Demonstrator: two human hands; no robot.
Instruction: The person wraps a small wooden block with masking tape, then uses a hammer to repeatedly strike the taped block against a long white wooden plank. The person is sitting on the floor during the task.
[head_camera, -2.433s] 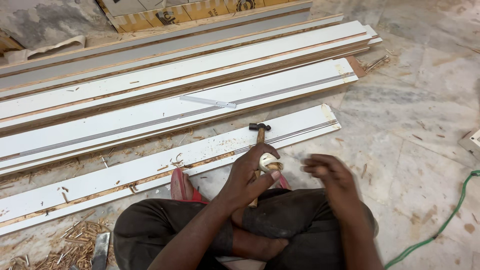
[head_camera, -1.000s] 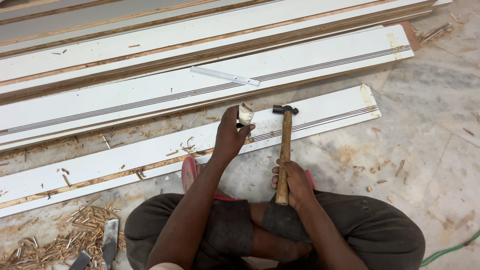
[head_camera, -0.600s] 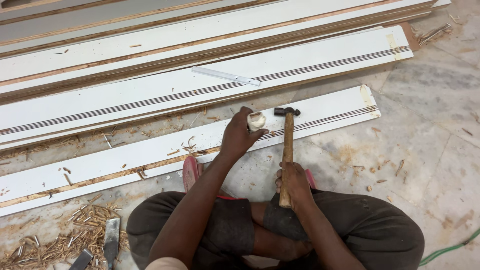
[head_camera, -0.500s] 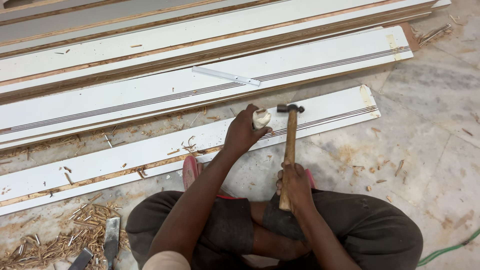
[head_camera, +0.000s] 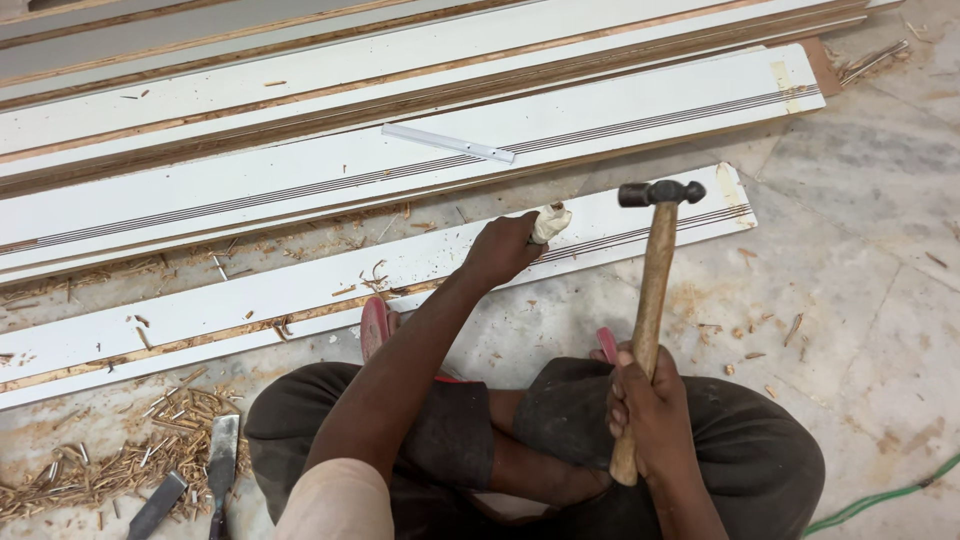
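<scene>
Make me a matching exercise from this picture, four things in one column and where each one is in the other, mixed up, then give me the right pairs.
Things:
1. hammer
2. chisel handle
3. metal ruler
4. green cable

Places:
A. lying on a white board farther up
B. on the floor at the lower right corner
C. raised upright in the right hand
D. gripped by the left hand over the nearest white board

Pairs: 1-C, 2-D, 3-A, 4-B
</scene>
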